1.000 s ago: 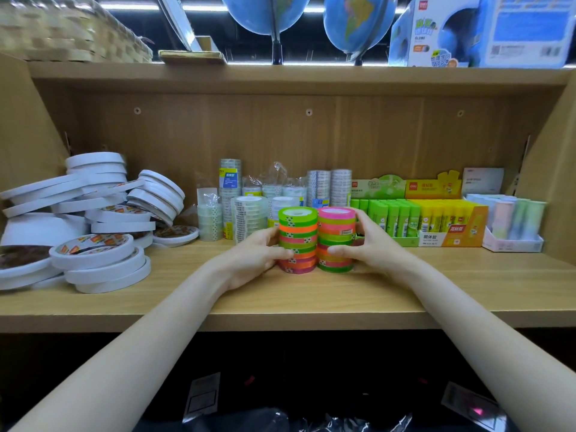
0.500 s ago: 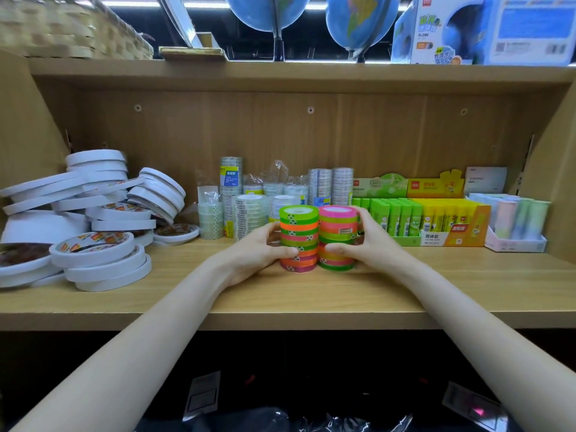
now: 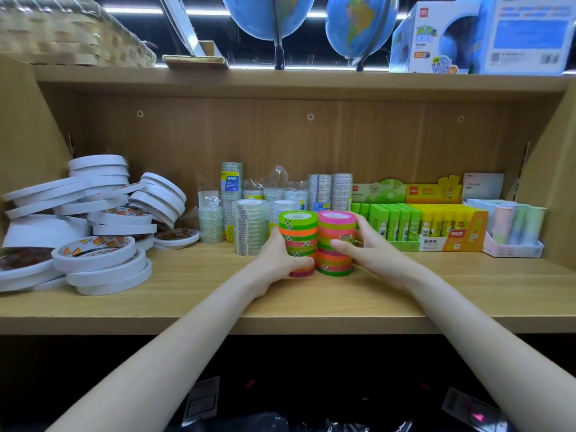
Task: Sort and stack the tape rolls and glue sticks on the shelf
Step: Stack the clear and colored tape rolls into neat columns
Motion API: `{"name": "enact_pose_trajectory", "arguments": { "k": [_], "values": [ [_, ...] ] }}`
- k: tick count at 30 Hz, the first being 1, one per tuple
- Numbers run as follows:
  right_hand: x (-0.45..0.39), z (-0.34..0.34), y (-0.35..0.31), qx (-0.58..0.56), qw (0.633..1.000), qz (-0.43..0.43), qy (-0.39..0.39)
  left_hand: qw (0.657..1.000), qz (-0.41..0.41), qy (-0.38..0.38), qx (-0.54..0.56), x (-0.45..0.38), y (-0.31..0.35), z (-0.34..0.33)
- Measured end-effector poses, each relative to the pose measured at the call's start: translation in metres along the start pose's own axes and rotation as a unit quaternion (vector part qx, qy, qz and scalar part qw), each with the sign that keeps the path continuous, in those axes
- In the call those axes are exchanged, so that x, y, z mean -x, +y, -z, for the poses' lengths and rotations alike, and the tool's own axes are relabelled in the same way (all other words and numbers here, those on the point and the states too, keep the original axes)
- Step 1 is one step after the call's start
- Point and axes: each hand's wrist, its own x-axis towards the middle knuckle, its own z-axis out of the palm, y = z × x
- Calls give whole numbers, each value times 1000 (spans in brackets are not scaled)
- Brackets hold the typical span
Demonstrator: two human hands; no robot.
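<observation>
The lower left of the green-topped tape stack (image 3: 297, 235) is hidden by the left hand (image 3: 280, 260), the white tape rolls (image 3: 18, 269) and the globes (image 3: 268, 14) are cut off by the picture's edges, and the labels on the glue stick boxes (image 3: 448, 226) cannot be read.

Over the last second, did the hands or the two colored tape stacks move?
Hardly. The left hand holds the green-topped stack and the right hand the pink-topped stack, as before, side by side on the shelf. No grip taken or released; the white tape rolls are unchanged.
</observation>
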Motion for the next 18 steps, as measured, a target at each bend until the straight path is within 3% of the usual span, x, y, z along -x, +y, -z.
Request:
{"name": "enact_pose_trajectory", "arguments": {
  "k": [4, 7, 10, 14, 18],
  "values": [
    [5, 8, -2, 29, 998, 4, 50, 999, -2, -19, -45, 8, 4, 10],
    [12, 10, -2, 134, 989, 31, 45, 986, -18, 34, -163, 14, 2, 17],
    [9, 7, 3, 230, 969, 62, 65, 976, -37, 81, -199, 14, 1, 11],
    [0, 14, 9, 260, 958, 51, 109, 963, -70, 111, -236, 0, 2, -8],
    [-13, 20, 16, 292, 948, 25, 122, 926, -109, 133, -335, -12, 8, -23]
  ]
}}
